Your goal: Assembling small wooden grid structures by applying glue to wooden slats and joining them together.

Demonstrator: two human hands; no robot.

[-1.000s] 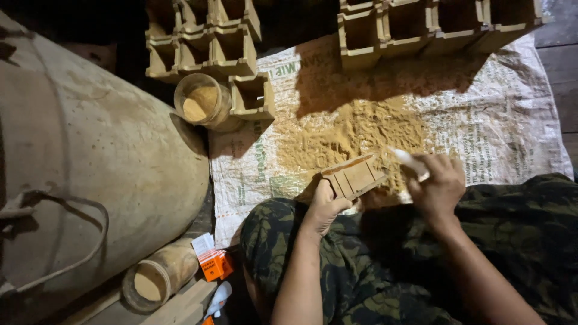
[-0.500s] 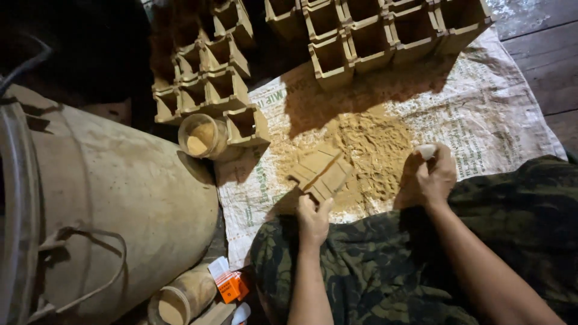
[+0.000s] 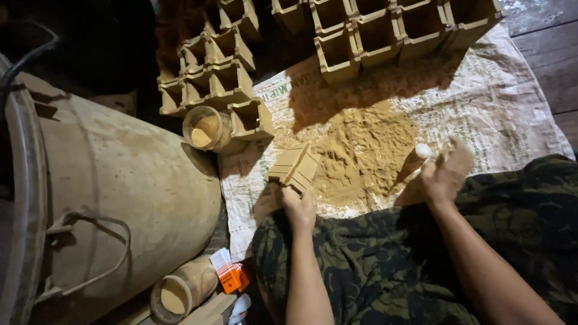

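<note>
In the head view, the left hand is closed around the near end of a small slatted wooden box, fingers wrapped tight on its lower corner, holding it tilted just above the near-left edge of a sawdust heap. The box lies at about twelve o'clock from the left knuckles, and its long axis runs from seven o'clock up to one o'clock. The right hand sits at three o'clock from the box, well apart from it, so the left hand is plainly the nearer one. Its fingers are curled shut on a short pale stick whose rounded end points toward ten o'clock over the heap. The sawdust is spread on a printed woven sack laid over the floorboards. Rows of open wooden boxes stand at twelve o'clock, with a second cluster at ten o'clock. A round container of powder rests beside that cluster, against a large dusty drum at nine o'clock. Camouflage trousers cover the person's lap at six o'clock.
</note>
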